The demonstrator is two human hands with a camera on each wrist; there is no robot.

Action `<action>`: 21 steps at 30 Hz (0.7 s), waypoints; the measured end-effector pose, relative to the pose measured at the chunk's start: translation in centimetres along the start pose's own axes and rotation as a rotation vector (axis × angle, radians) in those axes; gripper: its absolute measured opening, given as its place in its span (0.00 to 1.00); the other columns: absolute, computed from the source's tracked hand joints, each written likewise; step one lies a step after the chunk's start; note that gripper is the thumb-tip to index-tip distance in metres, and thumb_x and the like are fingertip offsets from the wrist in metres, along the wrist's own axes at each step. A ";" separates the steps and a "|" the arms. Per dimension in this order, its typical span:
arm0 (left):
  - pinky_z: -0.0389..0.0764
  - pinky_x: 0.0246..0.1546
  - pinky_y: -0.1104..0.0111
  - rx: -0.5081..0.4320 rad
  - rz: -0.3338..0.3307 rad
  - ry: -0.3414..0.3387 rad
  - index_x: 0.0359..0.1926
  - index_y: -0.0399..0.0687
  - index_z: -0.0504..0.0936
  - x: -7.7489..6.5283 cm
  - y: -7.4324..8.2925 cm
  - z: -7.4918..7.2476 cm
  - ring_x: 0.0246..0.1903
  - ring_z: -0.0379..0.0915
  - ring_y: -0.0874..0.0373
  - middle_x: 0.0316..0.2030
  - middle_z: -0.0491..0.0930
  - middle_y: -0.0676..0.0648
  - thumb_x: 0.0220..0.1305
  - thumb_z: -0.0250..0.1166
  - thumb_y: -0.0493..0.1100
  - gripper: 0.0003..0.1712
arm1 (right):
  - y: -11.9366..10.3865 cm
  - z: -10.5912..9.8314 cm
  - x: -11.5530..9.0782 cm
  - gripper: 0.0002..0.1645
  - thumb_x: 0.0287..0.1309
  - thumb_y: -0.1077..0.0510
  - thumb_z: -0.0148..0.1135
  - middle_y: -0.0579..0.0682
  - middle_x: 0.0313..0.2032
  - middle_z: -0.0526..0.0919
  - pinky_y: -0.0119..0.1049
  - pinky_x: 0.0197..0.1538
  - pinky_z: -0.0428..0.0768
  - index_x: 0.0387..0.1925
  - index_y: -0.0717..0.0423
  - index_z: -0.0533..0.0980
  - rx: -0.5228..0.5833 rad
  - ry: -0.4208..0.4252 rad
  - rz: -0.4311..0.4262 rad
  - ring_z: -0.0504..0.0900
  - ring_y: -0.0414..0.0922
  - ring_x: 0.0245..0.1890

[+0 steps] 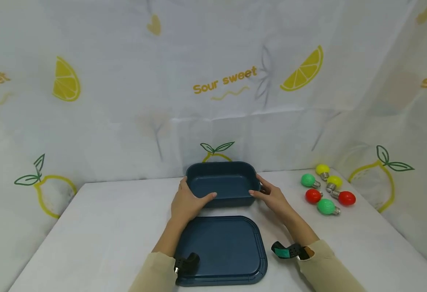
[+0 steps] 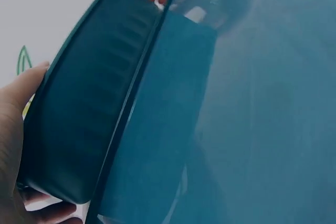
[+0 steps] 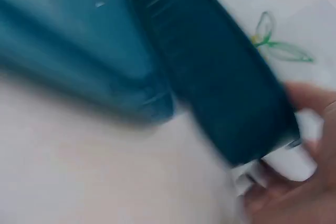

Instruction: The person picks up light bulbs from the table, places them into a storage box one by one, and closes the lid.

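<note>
A dark blue rectangular container (image 1: 231, 201), its open top facing up, is held at both ends near the back of the table. My left hand (image 1: 185, 205) grips its left end, thumb over the front rim; the left wrist view shows the fingers under the container's wall (image 2: 84, 93). At the other end my right hand (image 1: 271, 198) holds it, thumb on the near rim and fingers round the side. In the right wrist view the container (image 3: 226, 72) is blurred. A flat blue lid (image 1: 224, 251) lies just in front, between my forearms.
Toy light bulbs lie at the back right of the white table (image 1: 118, 235): two yellow (image 1: 322, 169), two green (image 1: 326, 207) and two red (image 1: 346, 198). Behind stands a white curtain (image 1: 125, 81) printed with lemons. Dark straps (image 1: 290, 250) sit on both wrists.
</note>
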State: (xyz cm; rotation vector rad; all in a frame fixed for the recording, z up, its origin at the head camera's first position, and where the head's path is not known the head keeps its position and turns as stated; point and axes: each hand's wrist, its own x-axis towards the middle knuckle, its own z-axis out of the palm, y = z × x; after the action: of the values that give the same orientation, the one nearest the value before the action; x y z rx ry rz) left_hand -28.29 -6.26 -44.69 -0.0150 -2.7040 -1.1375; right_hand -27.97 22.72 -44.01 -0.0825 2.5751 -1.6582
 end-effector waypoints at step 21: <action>0.59 0.72 0.37 -0.342 0.069 -0.090 0.82 0.62 0.41 0.9 -2.7 1.1 0.79 0.48 0.38 0.81 0.47 0.44 0.58 0.71 0.64 0.62 | 2.5 0.9 0.2 0.44 0.70 0.51 0.62 0.65 0.73 0.65 0.45 0.66 0.77 0.80 0.44 0.53 0.080 0.106 -0.152 0.72 0.61 0.70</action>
State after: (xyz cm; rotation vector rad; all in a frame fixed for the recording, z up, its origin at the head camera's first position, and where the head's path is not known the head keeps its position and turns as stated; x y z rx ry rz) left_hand -29.64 -7.44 -47.23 -0.2147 -2.5249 -1.5958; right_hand -28.06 22.92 -46.70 -0.1951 2.6339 -1.8646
